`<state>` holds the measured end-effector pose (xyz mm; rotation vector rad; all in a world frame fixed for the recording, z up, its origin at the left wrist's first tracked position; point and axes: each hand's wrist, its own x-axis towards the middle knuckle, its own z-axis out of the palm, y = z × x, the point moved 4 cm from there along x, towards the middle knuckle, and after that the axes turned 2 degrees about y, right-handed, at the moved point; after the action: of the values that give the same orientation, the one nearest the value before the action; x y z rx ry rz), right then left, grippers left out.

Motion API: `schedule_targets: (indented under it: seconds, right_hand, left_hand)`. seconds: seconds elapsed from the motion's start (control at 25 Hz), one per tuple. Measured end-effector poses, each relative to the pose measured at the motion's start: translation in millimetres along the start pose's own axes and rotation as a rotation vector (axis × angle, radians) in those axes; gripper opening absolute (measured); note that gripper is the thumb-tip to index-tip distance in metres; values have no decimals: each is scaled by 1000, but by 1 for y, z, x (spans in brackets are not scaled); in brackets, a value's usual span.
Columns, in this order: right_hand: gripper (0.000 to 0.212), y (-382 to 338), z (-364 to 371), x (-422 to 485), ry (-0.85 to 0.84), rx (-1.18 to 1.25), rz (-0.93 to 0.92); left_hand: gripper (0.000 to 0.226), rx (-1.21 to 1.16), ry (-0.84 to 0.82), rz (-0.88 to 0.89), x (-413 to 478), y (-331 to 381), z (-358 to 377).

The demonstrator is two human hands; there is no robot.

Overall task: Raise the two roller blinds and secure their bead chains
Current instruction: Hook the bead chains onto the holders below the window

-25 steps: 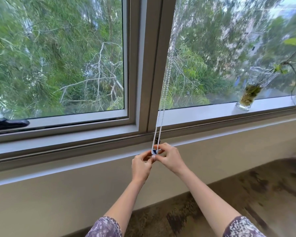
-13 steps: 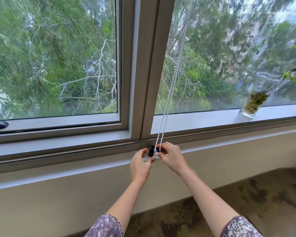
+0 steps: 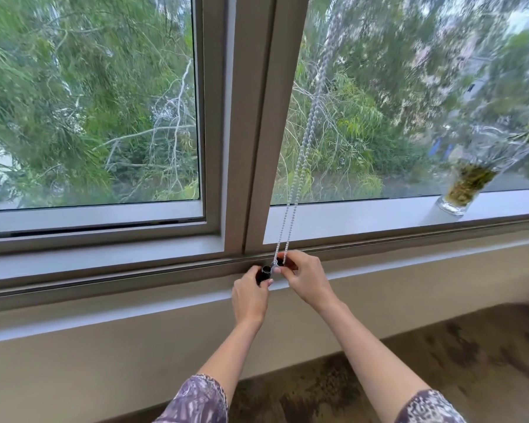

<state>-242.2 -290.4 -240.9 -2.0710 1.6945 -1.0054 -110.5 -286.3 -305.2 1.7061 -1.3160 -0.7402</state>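
A white bead chain [image 3: 303,154] hangs as a double strand in front of the right window pane, down to the sill. My right hand [image 3: 303,277] pinches the chain's bottom loop just below the window frame. My left hand [image 3: 251,293] grips a small black cylinder [image 3: 264,272] fixed at the sill edge, right beside the loop. Both hands nearly touch each other. No blind fabric shows in either window; the glass is uncovered in the whole view.
A grey mullion [image 3: 251,123] divides the two panes. A glass vase [image 3: 468,186] with green stems stands on the sill at the right. Below the sill runs a beige wall [image 3: 104,361], with dark mottled floor [image 3: 440,355] at the lower right.
Both hands have moved up from below the sill to the frame, carrying the chain's loop with them. The black cylinder has come into view under my left hand.
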Motion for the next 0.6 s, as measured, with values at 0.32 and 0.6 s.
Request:
schedule_targets:
  seconds: [0.32, 0.6]
  right_hand:
    - [14, 1, 6, -7, 67, 95, -46]
    - [16, -15, 19, -20, 69, 131, -72]
  left_hand:
    - [29, -74, 27, 85, -1, -1, -27]
    - [28, 9, -2, 229, -5, -2, -53]
